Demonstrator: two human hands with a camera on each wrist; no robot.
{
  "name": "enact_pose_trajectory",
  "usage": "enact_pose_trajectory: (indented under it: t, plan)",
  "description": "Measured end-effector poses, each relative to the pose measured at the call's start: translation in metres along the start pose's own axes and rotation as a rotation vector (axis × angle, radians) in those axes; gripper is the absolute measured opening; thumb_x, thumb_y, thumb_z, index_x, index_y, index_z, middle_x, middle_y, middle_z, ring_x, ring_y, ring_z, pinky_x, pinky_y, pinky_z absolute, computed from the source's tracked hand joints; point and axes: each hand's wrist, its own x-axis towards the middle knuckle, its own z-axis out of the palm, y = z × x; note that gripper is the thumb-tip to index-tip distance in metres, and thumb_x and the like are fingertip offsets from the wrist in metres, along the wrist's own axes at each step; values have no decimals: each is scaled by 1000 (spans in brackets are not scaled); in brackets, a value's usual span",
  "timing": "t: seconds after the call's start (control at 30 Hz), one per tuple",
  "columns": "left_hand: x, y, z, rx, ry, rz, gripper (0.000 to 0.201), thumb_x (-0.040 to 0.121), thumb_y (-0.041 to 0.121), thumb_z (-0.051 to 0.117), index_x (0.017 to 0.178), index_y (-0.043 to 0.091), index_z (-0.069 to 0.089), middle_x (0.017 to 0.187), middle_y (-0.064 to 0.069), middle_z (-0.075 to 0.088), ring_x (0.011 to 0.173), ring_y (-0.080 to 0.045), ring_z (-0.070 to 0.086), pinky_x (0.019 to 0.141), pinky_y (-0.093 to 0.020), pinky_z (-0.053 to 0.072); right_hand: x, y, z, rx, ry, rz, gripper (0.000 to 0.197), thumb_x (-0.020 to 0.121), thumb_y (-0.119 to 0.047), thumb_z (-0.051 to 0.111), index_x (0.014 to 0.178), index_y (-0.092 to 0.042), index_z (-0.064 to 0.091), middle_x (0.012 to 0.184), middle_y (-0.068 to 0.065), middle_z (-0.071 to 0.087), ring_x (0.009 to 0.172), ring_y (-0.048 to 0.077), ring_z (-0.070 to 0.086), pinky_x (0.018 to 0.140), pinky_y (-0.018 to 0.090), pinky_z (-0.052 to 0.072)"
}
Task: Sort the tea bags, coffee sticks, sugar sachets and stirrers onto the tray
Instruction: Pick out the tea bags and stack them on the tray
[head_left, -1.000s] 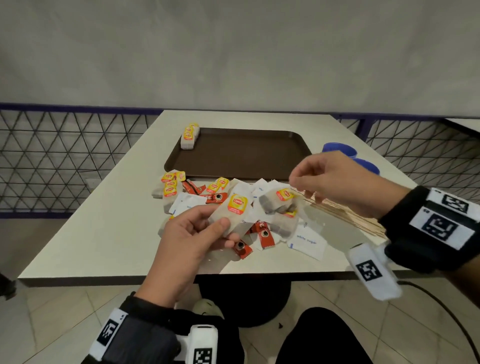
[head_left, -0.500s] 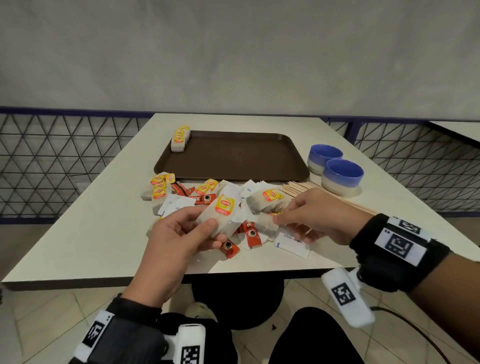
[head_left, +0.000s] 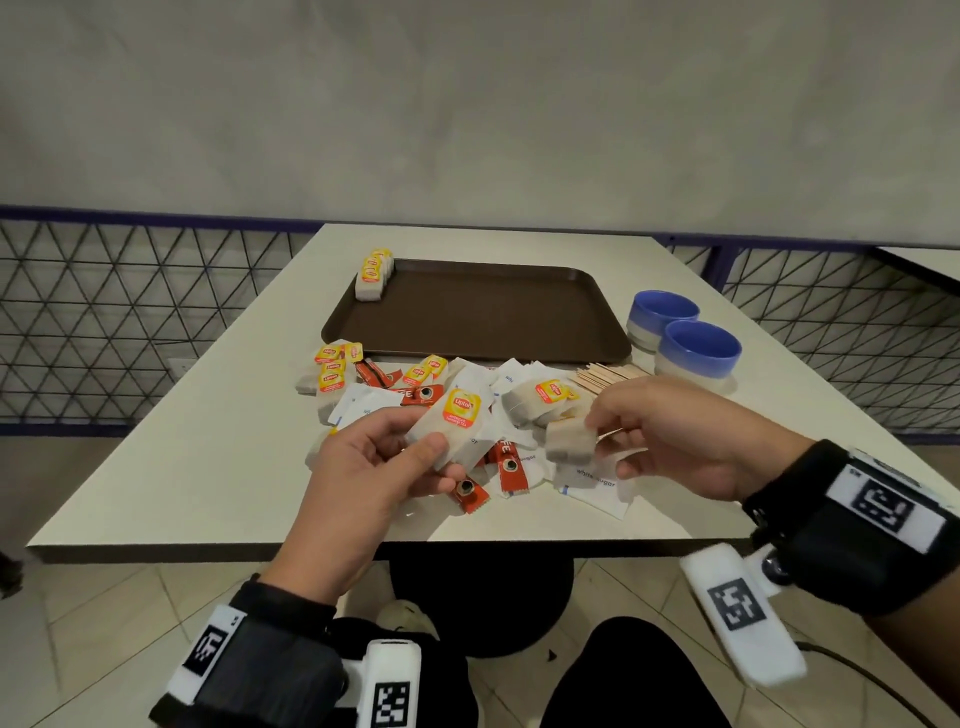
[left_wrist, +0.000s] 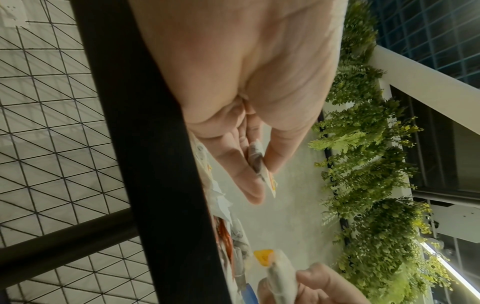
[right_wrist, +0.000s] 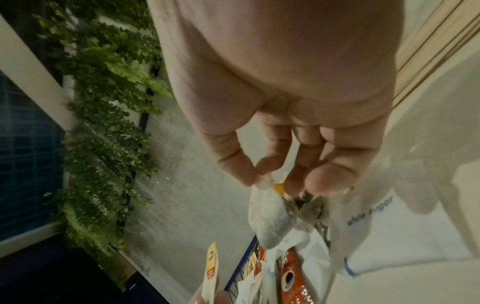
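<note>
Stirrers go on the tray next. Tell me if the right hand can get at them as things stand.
Probably not yet: the right hand is pinching a tea bag. The stirrers lie uncovered just beyond it.

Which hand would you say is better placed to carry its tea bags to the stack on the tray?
Probably left: the left hand already grips tea bags, and the stack stands at the tray's far-left corner.

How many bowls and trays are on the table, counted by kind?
Blue bowls: 2
Brown tray: 1
Total: 3
</note>
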Motion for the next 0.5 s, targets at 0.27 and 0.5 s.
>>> enact_pose_trajectory:
  t: [0.27,0.5]
  plan:
    - [1,0,3,2,25,8,27,95,11,65,121,14,69,107,-11,76,89,-26,77,85,-39,60,-24,10,44,254,-132,-272,20,87,9,66,83,-10,64,72,14,61,62,21,59,50,31,45]
    - [-4,7,4,-165,30,-32,30,102,24,52,93,11,77,100,-17,75,91,-27,71,81,-41,58,-9,8,102,253,-21,-393,22,88,10,69,101,-6,60,74,16,66,55,20,61,49,30,50]
